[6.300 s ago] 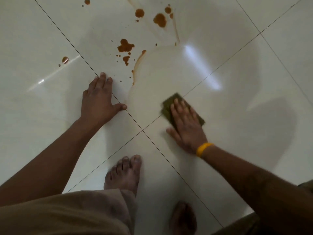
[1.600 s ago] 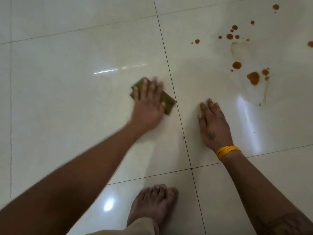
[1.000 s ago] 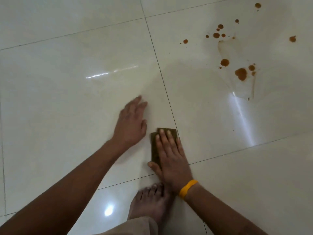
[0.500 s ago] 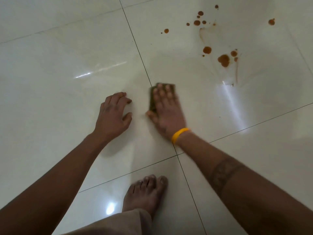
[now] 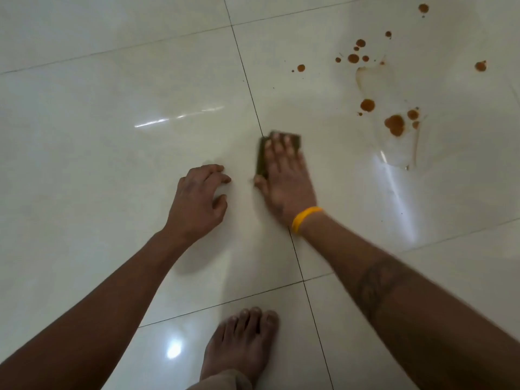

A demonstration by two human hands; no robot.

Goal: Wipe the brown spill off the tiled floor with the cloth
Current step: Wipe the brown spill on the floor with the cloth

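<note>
My right hand point(image 5: 284, 178), with a yellow band at the wrist, lies flat on a dark green cloth point(image 5: 262, 159) and presses it to the white tiled floor point(image 5: 112, 164), just right of a grout line. Fingers cover most of the cloth; its left and far edges show. My left hand point(image 5: 198, 198) rests beside it on the tile, fingers curled, holding nothing. The brown spill point(image 5: 395, 125) is a scatter of drops and a thin wet outline at the upper right, well beyond the cloth and apart from it.
My bare foot point(image 5: 242, 342) stands on the tile at the bottom centre, with a trouser hem below it. Grout lines cross near the foot. More brown drops point(image 5: 354, 58) lie farther away, and single spots point(image 5: 480, 66) sit toward the right edge.
Over the last seconds the cloth passed from my left hand to my right. Since half a second ago my right hand keeps rubbing the cloth by the grout line; my left hand stays curled.
</note>
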